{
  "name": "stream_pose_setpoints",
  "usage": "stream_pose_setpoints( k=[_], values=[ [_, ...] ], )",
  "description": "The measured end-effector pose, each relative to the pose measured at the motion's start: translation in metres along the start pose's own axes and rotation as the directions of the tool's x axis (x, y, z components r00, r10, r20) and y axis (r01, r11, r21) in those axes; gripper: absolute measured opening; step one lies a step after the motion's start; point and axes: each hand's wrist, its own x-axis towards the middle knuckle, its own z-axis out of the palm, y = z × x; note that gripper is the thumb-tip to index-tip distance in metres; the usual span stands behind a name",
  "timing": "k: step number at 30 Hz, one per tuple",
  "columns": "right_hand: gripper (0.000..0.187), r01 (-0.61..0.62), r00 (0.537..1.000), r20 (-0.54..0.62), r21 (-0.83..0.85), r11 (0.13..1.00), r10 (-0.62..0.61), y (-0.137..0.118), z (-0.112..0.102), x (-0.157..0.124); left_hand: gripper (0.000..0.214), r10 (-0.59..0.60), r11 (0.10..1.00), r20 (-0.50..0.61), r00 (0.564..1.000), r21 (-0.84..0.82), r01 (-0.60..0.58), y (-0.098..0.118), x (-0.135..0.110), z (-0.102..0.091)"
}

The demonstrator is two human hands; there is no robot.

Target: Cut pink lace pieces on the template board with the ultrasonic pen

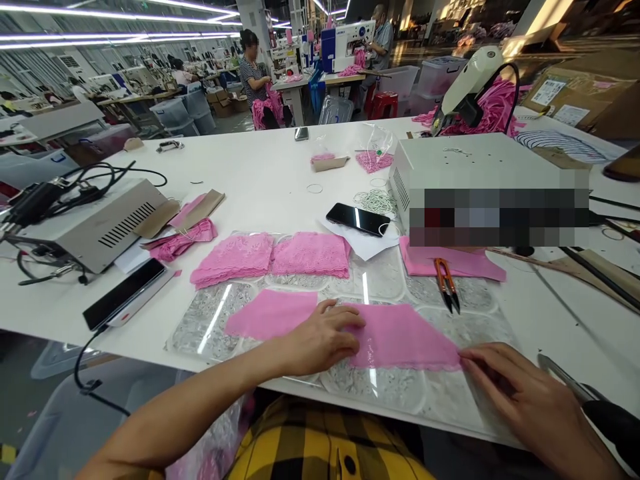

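A pink fabric piece (395, 333) with a slanted right side and a lacy lower edge lies on a clear sheet (440, 393) over the table. My left hand (325, 337) rests on its left end, fingers apart and slightly bent. At its right corner my right hand (515, 387) pinches the fabric between thumb and fingertips. Left of it lies a second pink fabric piece (275, 310), partly behind my left hand. Farther back are two stacks of pink lace, the left lace stack (233, 257) and the right lace stack (313, 255).
Orange-handled thread snips (447, 287) lie beside folded pink fabric (455, 263). Behind are a black phone (357, 219) and a white machine box (470, 160). A grey vented box (115, 223) and another phone (125, 293) stand left. A curved metal tool (560, 373) is near my right wrist.
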Motion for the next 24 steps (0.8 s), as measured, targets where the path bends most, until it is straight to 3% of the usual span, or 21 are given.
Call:
stream_pose_setpoints(
  k=[9, 24],
  values=[
    [0.010, 0.038, 0.999, -0.008, 0.023, 0.999, -0.038, 0.002, 0.001, -0.001, 0.015, 0.001, 0.999, 0.001, 1.000, -0.033, 0.000, -0.003, 0.001, -0.004],
    [0.016, -0.106, 0.990, 0.097, 0.033, 0.994, 0.103, -0.018, -0.008, 0.006, 0.025, 0.047, 0.997, 0.047, 0.998, -0.055, -0.045, -0.016, 0.002, -0.004]
  ],
)
